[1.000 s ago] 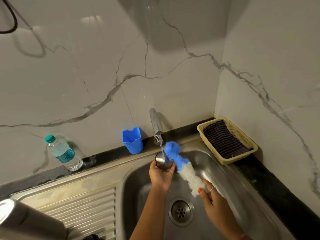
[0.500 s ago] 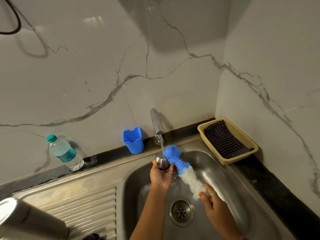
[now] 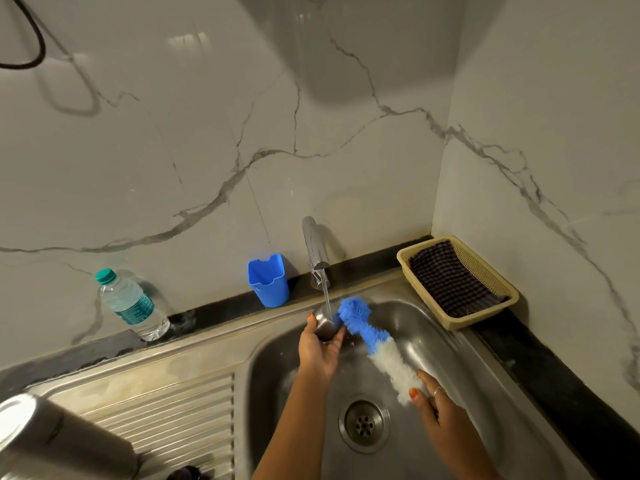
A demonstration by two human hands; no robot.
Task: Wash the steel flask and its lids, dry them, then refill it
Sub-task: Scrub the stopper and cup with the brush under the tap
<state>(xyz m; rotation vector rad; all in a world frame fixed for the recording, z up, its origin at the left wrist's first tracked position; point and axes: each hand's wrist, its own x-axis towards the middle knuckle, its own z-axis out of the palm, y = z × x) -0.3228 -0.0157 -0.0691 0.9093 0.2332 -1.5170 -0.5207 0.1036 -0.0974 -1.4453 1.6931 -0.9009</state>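
Hands over sink (image 3: 460, 344), left hand (image 3: 320, 351) gripping lid (image 3: 325, 325), right hand (image 3: 438, 407) holding brush (image 3: 374, 337)

i can't make out much of the small steel lid (image 3: 325, 327): the curled fingers (image 3: 313, 323) of my left hand (image 3: 320, 351) wrap its near side, and the blue brush head (image 3: 353, 315) covers its mouth just right of those fingers. the brush handle is hidden inside my right hand (image 3: 440, 414); only white fluff shows above its fingers (image 3: 424, 379). both forearms are cut off at the bottom edge. far left of my left fingers, the steel flask (image 3: 52, 441) is blurred and cropped by the corner, so i can't tell its end. a dark thing (image 3: 188, 474) beside it is mostly out of frame.
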